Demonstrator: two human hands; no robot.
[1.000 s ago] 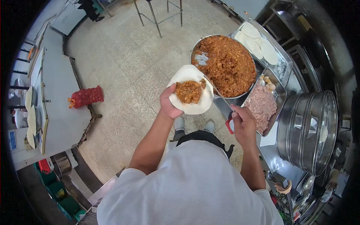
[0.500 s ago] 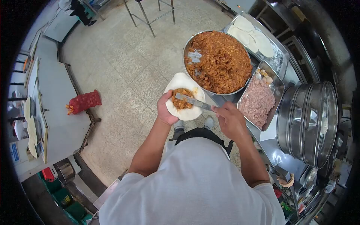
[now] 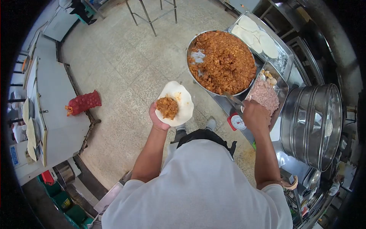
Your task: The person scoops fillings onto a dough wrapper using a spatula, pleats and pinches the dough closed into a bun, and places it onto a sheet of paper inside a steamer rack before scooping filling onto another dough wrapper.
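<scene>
My left hand (image 3: 159,123) supports a round white dough wrapper (image 3: 185,102) from below, its thumb over the edge. A mound of orange-brown filling (image 3: 167,108) sits on the wrapper's left part, with small smears beside it. My right hand (image 3: 256,116) is closed around a flat metal spatula (image 3: 234,100). The blade's tip is at the near rim of a large round pan (image 3: 187,63) heaped with chunky reddish-brown filling (image 3: 228,61). Beneath and beside the right hand lies a metal tray (image 3: 283,82) of pale pink minced meat (image 3: 265,95), with egg-like pieces at its far end.
A red dial scale (image 3: 231,121) stands near the right hand. More dough rounds (image 3: 253,36) lie on a floured tray. Stacked metal steamers (image 3: 310,126) stand at right. On the left are a red mesh sack (image 3: 84,103) and a counter; a stool (image 3: 146,17) and a person's leg (image 3: 80,11) show farther off.
The spatula has left the filling on the wrapper and moved right to the pan's rim. My left hand has shifted left and slightly down with the wrapper. The scale has come into view.
</scene>
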